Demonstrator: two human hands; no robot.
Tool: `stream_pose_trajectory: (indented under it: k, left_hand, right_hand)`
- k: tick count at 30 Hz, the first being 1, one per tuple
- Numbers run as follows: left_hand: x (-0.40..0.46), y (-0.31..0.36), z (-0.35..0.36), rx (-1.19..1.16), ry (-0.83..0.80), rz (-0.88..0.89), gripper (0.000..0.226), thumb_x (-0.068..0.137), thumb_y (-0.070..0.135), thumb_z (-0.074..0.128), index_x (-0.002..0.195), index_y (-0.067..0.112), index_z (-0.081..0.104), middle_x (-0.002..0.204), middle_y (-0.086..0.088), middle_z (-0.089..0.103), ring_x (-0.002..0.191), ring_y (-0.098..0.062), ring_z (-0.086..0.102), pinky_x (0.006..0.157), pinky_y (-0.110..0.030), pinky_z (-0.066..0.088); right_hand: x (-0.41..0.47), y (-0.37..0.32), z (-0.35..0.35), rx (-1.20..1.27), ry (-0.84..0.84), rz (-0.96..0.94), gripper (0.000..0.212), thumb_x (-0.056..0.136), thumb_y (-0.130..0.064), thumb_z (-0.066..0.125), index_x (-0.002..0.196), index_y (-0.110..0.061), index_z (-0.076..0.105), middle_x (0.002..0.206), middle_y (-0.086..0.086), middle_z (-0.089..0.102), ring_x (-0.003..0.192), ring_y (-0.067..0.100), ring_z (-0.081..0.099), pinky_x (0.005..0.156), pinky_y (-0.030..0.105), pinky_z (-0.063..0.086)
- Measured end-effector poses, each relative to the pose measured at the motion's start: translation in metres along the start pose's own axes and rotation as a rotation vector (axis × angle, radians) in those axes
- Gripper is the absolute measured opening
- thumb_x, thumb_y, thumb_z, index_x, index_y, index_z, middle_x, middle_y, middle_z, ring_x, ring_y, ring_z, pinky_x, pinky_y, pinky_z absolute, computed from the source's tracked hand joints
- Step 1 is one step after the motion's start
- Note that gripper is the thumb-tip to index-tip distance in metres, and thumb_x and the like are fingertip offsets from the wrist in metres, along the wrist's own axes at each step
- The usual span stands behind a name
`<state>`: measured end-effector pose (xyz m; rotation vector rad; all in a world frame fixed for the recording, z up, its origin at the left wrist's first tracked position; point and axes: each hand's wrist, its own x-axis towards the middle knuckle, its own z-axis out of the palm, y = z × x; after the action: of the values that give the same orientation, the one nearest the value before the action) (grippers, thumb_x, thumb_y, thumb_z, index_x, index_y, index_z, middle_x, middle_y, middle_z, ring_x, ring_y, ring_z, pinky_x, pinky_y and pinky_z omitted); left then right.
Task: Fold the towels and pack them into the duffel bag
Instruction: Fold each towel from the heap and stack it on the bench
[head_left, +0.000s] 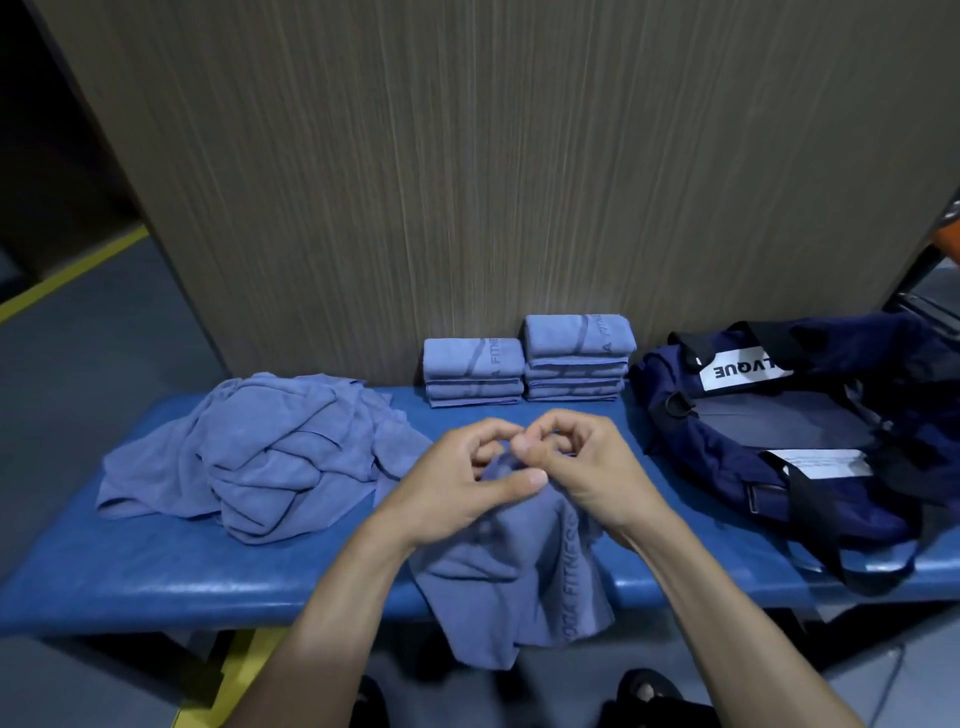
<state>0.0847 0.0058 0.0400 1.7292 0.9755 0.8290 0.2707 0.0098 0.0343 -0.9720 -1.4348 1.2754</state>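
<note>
The wall panel (467, 182) backs the blue worktop (156, 571), which gives the folded towels something to lean on. At three o'clock the bag (779, 431) lies unzipped with its mouth up, apparently ready for loading. At nine o'clock sits the heap (260, 457) of unfolded towels, within easy reach. At twelve o'clock two stacks (524, 364) stand side by side, touching the panel. In the middle, one towel (519, 571) hangs over the worktop's near edge. The left hand (467, 483) and right hand (582, 467) meet at its top, fingers curled and pinching the cloth, probably hunting for a corner to spread it.
</note>
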Motion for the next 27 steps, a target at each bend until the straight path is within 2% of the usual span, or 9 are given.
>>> stream_pose_trajectory:
  k: [2,4,8,12,16,18,20,23,27]
  left_hand:
    - [0.002,0.000,-0.002,0.064,0.060,0.016,0.021,0.090,0.030,0.075,0.105,0.016,0.070,0.094,-0.007,0.073,0.086,-0.008,0.062,0.079,-0.037,0.051]
    - [0.001,0.002,-0.005,0.053,0.146,0.057,0.021,0.094,0.031,0.069,0.094,0.010,0.069,0.084,-0.009,0.069,0.080,-0.007,0.056,0.075,-0.032,0.046]
    - [-0.002,0.015,-0.011,-0.324,0.357,0.087,0.016,0.096,0.028,0.067,0.091,0.013,0.067,0.087,-0.004,0.067,0.082,-0.012,0.059,0.075,-0.028,0.049]
    - [-0.010,0.023,-0.023,-0.634,0.394,0.095,0.015,0.097,0.026,0.058,0.101,0.013,0.062,0.090,-0.007,0.066,0.080,-0.014,0.063,0.072,-0.026,0.053]
    - [-0.022,0.026,-0.044,-0.754,0.486,0.175,0.015,0.099,0.026,0.051,0.095,0.018,0.064,0.095,-0.005,0.067,0.088,-0.014,0.063,0.079,-0.026,0.054]
    - [-0.029,0.026,-0.054,-0.797,0.535,0.195,0.015,0.098,0.026,0.053,0.090,0.021,0.064,0.090,-0.004,0.063,0.087,-0.014,0.059,0.083,-0.030,0.050]
    - [-0.037,0.024,-0.062,-0.817,0.567,0.197,0.015,0.097,0.025,0.054,0.086,0.021,0.063,0.088,-0.002,0.063,0.088,-0.014,0.060,0.088,-0.033,0.050]
    - [-0.053,0.022,-0.071,-0.797,0.596,0.157,0.015,0.094,0.027,0.059,0.095,0.012,0.061,0.095,-0.010,0.065,0.092,-0.017,0.063,0.087,-0.031,0.055]
    - [-0.071,0.032,-0.078,-0.647,0.531,0.062,0.025,0.089,0.030,0.064,0.097,0.007,0.063,0.096,-0.016,0.066,0.089,-0.020,0.064,0.078,-0.028,0.056]
  right_hand:
    - [0.000,0.000,-0.002,0.049,0.061,0.018,0.045,0.072,-0.049,0.087,0.084,-0.011,0.065,0.061,0.005,0.060,0.058,0.012,0.050,0.060,0.029,0.038]
    - [-0.003,-0.001,-0.006,0.116,0.001,0.068,0.053,0.067,-0.051,0.090,0.094,-0.012,0.067,0.082,0.015,0.070,0.074,0.020,0.064,0.073,0.035,0.048]
    - [-0.010,0.006,-0.017,-0.001,-0.251,0.248,0.042,0.083,-0.021,0.083,0.120,-0.010,0.068,0.120,0.016,0.071,0.108,0.027,0.068,0.096,0.043,0.055]
    - [-0.017,0.022,-0.024,-0.134,-0.404,0.396,0.011,0.088,-0.012,0.077,0.099,-0.008,0.077,0.104,0.013,0.074,0.093,0.019,0.066,0.089,0.034,0.052]
    - [-0.019,0.030,-0.031,-0.117,-0.370,0.424,0.043,0.087,-0.032,0.077,0.102,0.008,0.069,0.098,0.017,0.068,0.090,0.023,0.059,0.085,0.035,0.046]
    - [-0.020,0.027,-0.034,0.008,-0.255,0.392,0.039,0.086,-0.036,0.074,0.094,0.003,0.068,0.090,0.013,0.066,0.078,0.019,0.059,0.071,0.027,0.047]
    - [-0.025,0.019,-0.037,0.084,-0.188,0.340,0.031,0.085,-0.034,0.074,0.089,-0.004,0.066,0.084,0.012,0.063,0.068,0.015,0.057,0.060,0.022,0.045]
    - [-0.034,0.004,-0.044,0.113,-0.244,0.329,0.023,0.082,-0.027,0.079,0.088,-0.007,0.069,0.084,0.011,0.064,0.070,0.017,0.059,0.062,0.024,0.046]
    - [-0.041,-0.025,-0.058,-0.112,-0.273,0.376,0.016,0.086,-0.020,0.079,0.087,-0.007,0.070,0.080,0.012,0.062,0.069,0.017,0.057,0.061,0.025,0.046]
